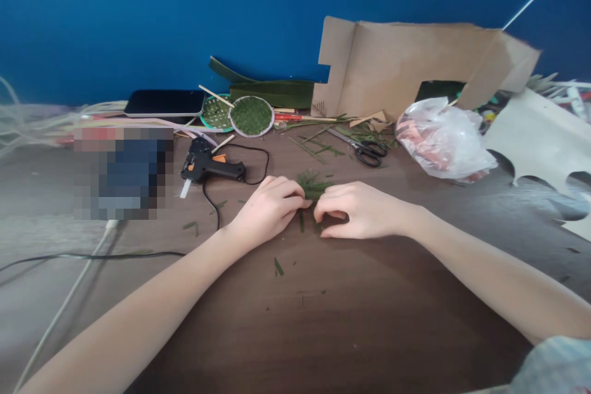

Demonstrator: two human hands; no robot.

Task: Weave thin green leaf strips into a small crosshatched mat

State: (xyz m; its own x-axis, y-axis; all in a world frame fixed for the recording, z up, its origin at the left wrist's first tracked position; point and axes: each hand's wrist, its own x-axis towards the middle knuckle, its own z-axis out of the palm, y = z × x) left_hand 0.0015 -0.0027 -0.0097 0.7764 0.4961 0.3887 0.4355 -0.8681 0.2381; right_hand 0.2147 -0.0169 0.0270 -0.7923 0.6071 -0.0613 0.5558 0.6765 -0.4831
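Note:
A small heap of cut green leaf strips [314, 184] lies between my two hands on the brown table. My left hand [276, 206] rests at the heap's left side, its fingers curled together over the edge of the strips. From the right, my right hand [353, 210] curves around the heap's near side; its thumb stands apart from its bent fingers, with a gap between them. The fingertips partly hide the strips. Closer to me lies a loose leaf scrap [278, 267].
Left of my hands lies a black glue gun [210, 163] with its cord. Behind are a leaf-covered disc [252, 116] on a stick, a dark tablet [165, 102], black-handled scissors [369, 152] and a cut cardboard box [392, 61]. A plastic bag [446, 141] sits to the right.

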